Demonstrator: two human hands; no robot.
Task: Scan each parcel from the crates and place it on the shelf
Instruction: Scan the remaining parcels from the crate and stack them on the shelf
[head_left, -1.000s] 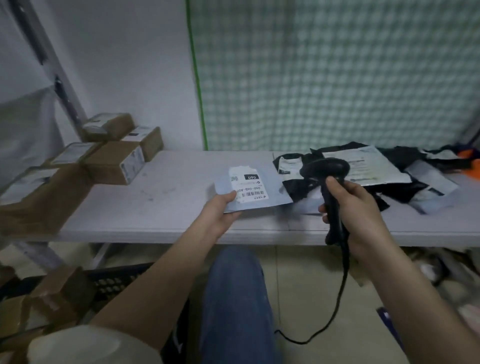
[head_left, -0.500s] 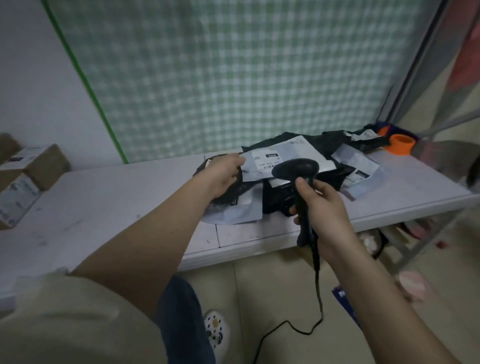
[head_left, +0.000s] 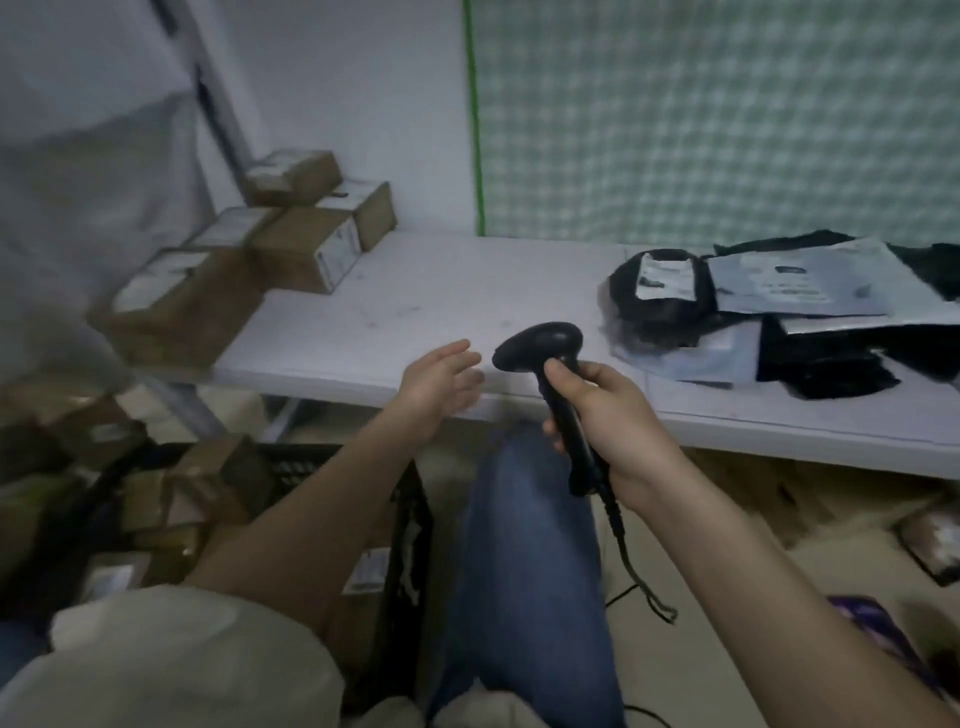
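nearest, the crate of boxed parcels sits by the knee, within reach; the left hand hangs released, free to fetch; the right hand clenches the scanner; beyond, scanned mailers lie on the shelf.

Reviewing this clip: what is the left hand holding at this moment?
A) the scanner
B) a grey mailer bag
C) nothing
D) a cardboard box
C: the left hand hangs open over the shelf edge with straight fingers and nothing in its grip, while the right hand holds the scanner.
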